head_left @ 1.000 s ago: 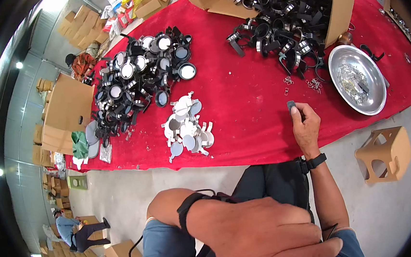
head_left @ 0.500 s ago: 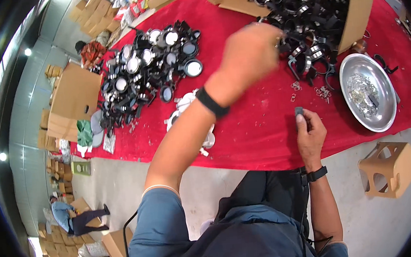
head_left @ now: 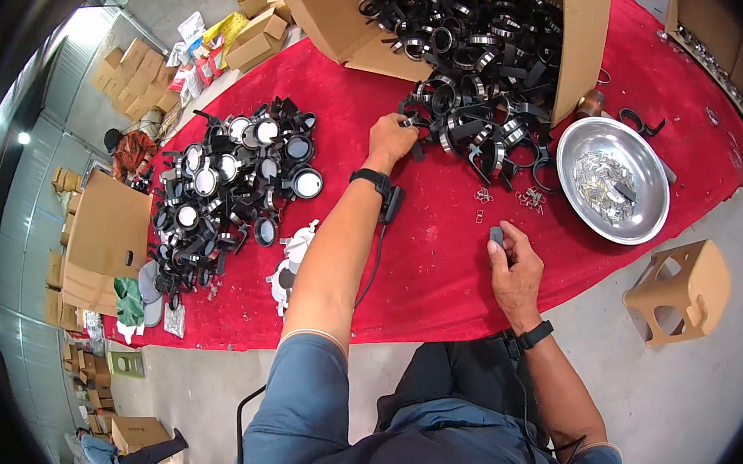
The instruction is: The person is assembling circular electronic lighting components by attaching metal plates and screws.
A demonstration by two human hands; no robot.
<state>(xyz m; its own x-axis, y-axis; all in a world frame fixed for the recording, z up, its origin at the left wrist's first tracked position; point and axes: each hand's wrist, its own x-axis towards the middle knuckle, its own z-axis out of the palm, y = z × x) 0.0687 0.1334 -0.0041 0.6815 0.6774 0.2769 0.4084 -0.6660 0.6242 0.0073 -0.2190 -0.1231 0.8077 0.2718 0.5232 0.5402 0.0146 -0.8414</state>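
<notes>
My left hand [head_left: 390,140] reaches to the near edge of a heap of black rings [head_left: 483,44] with metal bands, which spills out of a tipped cardboard box [head_left: 587,36]. Its fingers are closed on one of these black rings [head_left: 412,127]; the fingertips are partly hidden. Lower right, my right hand [head_left: 516,277] pinches a small dark grey block [head_left: 496,235] between thumb and fingers, just above the red cloth [head_left: 428,288]. Small metal clips [head_left: 530,201] lie beyond that hand. To their right stands a steel bowl [head_left: 656,162] with more clips inside.
A pile of black rings with white discs [head_left: 227,167] covers the table's left side. White parts [head_left: 293,257] lie beside my left forearm. A tan stool [head_left: 699,289] stands at right on the floor. Two other people are farther off at left.
My left hand, blurred above the cloth before, has come down at the heap's edge and closed on a black ring. My right hand keeps its pinch on the grey block. The view has shifted.
</notes>
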